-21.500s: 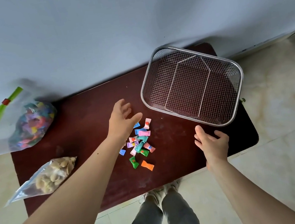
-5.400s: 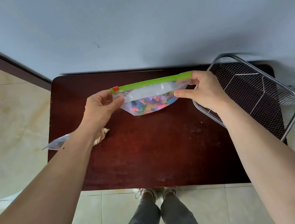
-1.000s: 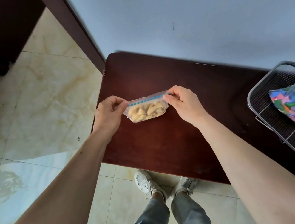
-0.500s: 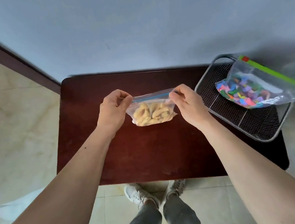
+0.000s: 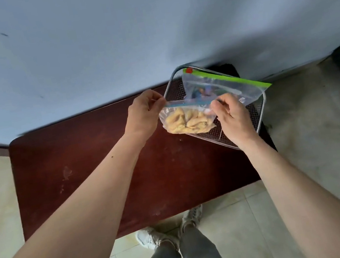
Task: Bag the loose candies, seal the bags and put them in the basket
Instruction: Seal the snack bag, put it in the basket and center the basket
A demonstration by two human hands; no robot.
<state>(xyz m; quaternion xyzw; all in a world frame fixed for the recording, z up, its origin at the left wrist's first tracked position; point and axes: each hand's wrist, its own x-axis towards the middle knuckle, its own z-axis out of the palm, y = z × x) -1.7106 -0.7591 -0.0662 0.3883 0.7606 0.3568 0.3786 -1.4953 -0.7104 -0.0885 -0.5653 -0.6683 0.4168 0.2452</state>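
A small clear bag of yellowish candies [image 5: 188, 120] with a blue zip strip hangs over the near left part of the wire basket [image 5: 261, 112]. My left hand [image 5: 144, 115] pinches its top left corner and my right hand [image 5: 231, 115] pinches its top right corner. Behind it, a larger clear bag with a green zip strip [image 5: 224, 82] lies in the basket. That bag holds colourful candies, mostly hidden behind the small bag and my hands.
The basket stands at the right end of a dark red-brown table [image 5: 93, 165], against a grey-blue wall [image 5: 103, 38]. Pale floor tiles [image 5: 314, 126] surround the table. My legs and shoes [image 5: 171, 233] show below the near edge.
Both hands have carried the small bag of yellowish candies to the right, from above the table's middle to over the basket. The view has swung right with it.
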